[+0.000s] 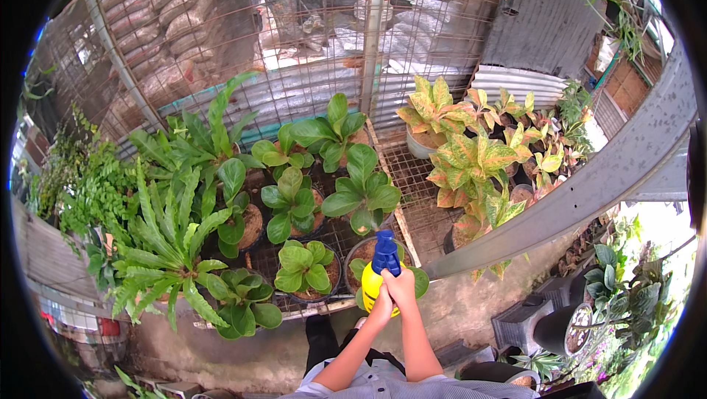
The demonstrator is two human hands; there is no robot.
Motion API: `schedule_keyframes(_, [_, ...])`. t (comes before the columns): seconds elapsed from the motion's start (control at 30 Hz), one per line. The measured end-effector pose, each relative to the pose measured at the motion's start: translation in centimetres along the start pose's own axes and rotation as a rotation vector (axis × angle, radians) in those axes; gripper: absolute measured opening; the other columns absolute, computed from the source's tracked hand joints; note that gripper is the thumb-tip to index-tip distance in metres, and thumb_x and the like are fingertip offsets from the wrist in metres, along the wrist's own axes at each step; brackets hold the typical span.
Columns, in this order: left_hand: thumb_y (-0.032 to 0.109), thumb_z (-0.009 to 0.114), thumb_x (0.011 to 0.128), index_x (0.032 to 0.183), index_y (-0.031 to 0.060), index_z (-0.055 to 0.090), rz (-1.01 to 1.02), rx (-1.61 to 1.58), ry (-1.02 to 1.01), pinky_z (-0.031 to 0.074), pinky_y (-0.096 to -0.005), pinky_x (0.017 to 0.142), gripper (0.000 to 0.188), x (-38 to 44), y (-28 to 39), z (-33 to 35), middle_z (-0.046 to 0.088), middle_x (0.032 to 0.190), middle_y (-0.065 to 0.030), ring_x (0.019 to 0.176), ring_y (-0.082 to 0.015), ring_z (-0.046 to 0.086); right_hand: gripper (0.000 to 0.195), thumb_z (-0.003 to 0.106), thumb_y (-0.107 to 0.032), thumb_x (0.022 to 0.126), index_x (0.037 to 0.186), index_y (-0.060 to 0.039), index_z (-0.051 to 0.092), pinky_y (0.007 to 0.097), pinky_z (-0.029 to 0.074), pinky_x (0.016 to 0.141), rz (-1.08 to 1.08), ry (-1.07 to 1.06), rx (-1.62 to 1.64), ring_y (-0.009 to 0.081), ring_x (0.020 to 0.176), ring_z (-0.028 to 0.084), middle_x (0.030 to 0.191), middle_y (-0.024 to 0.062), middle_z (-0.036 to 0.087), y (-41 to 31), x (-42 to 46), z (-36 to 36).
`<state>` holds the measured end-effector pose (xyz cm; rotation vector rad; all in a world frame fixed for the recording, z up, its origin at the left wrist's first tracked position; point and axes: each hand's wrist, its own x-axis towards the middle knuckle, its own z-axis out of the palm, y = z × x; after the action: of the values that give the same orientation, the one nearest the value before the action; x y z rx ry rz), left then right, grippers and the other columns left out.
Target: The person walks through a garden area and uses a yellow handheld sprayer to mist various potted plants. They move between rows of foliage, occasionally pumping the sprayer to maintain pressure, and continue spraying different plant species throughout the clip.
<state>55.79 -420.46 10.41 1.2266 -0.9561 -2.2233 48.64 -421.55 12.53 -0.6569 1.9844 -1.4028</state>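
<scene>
A yellow spray bottle (370, 284) with a blue spray head (386, 252) is held in front of me over the near edge of the plant bench. My left hand (382, 304) wraps the bottle's body from the left side. On the upper right of the bottle, just below the blue head, my right hand (401, 284) grips it. The nozzle points away from me, towards a broad-leaved potted plant (362, 192). Directly under the bottle is another pot (353, 258), its plant partly hidden by the bottle and my hands.
A bird's-nest fern (179, 258) and several green potted plants stand on the wire-mesh bench (331, 233). Pink-and-green aglaonemas (478, 158) fill the right side. A metal beam (552, 205) crosses at right. Beyond the wire fence (309, 56) lie stacked sacks (182, 23).
</scene>
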Motion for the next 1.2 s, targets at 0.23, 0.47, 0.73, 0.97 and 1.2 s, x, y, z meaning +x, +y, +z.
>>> schedule_keyframes(0.23, [0.042,0.014,0.096,0.116,0.0015,0.044,0.057,0.074,-0.085,0.043,-0.0271,0.077,0.054,0.5,0.7,0.2,0.054,0.103,-0.0079,0.090,-0.0129,0.052,0.016,0.062,-0.014,0.074,0.070,0.0008,0.059,0.0277,0.040,0.048,-0.065,0.013,0.015,0.0074,0.050,0.050,0.056,0.0026,0.055,-3.6,-0.1,-1.0])
schedule_keyframes(0.47, [0.045,0.011,0.095,0.116,0.0027,0.043,0.096,0.079,-0.031,0.044,-0.0257,0.070,0.058,0.7,-0.9,-0.4,0.055,0.098,-0.0073,0.084,-0.0118,0.054,0.017,0.062,-0.016,0.074,0.074,0.0009,0.060,0.0284,0.042,0.049,-0.022,-0.064,0.006,0.0094,0.052,0.054,0.058,0.0045,0.058,-2.0,-0.1,-0.4])
schedule_keyframes(0.73, [0.049,0.008,0.091,0.099,0.0094,0.043,-0.041,-0.028,0.068,0.033,-0.0231,0.048,0.053,-0.1,-5.1,-2.6,0.046,0.068,-0.0006,0.055,-0.0084,0.042,0.026,0.064,-0.022,0.070,0.080,0.0014,0.062,0.0336,0.047,0.058,0.134,-0.247,-0.145,0.0199,0.059,0.061,0.065,0.0120,0.062,3.2,-1.5,1.1])
schedule_keyframes(0.97, [0.048,0.009,0.092,0.103,0.0077,0.044,0.110,-0.034,0.083,0.033,-0.0228,0.047,0.055,-0.3,-4.3,-1.9,0.046,0.066,0.0000,0.054,-0.0082,0.041,0.027,0.064,-0.025,0.072,0.074,0.0019,0.061,0.0339,0.046,0.057,0.091,-0.093,-0.149,0.0211,0.057,0.061,0.062,0.0128,0.061,4.1,-1.5,1.3])
schedule_keyframes(1.2, [0.050,0.009,0.092,0.093,0.0035,0.050,-0.026,0.148,0.004,0.039,-0.0265,0.052,0.062,0.1,-4.7,-2.5,0.054,0.072,-0.0063,0.060,-0.0140,0.049,0.023,0.064,-0.021,0.073,0.072,0.0019,0.060,0.0328,0.045,0.053,0.035,0.037,-0.062,0.0176,0.052,0.058,0.059,0.0107,0.060,2.6,-2.4,0.6])
